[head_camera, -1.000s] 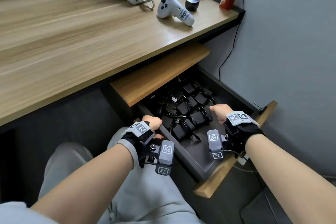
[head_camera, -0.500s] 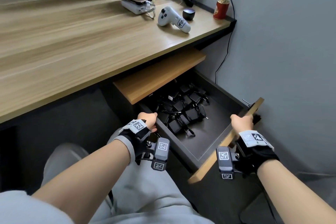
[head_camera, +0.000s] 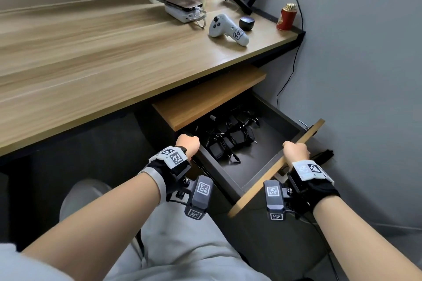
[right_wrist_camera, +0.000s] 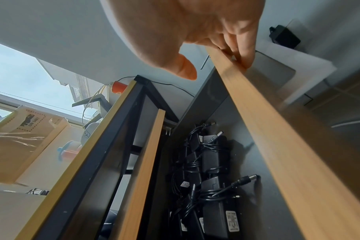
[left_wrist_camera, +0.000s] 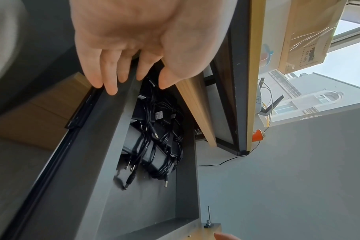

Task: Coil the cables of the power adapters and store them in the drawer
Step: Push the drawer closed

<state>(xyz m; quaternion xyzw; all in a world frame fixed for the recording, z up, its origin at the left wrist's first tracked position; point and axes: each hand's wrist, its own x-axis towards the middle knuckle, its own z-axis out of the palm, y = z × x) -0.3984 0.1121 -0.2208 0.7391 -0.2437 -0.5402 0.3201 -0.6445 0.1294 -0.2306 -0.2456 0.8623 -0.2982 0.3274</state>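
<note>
Both hands now grip the drawer (head_camera: 262,166), the left hand (head_camera: 187,143) its side wall, the right hand (head_camera: 296,151) moved onto its wooden front, ready to close it over the coiled power adapters (head_camera: 230,139).

Both forearms bare. Left hand (head_camera: 187,142) and right hand (head_camera: 296,150): bare, no gloves. Each wrist has a black strap with a white/grey pad on top printed with black square tag markers. Left strap (head_camera: 159,167) has a grey cuff edge. A dark grey camera block hangs off each wrist on a screwed bracket, tags on its faces: left camera (head_camera: 199,197), right camera (head_camera: 275,198). Thin black cable trails from the right unit. Light grey trousers (head_camera: 182,246), pale sleeve at lower left.
</note>
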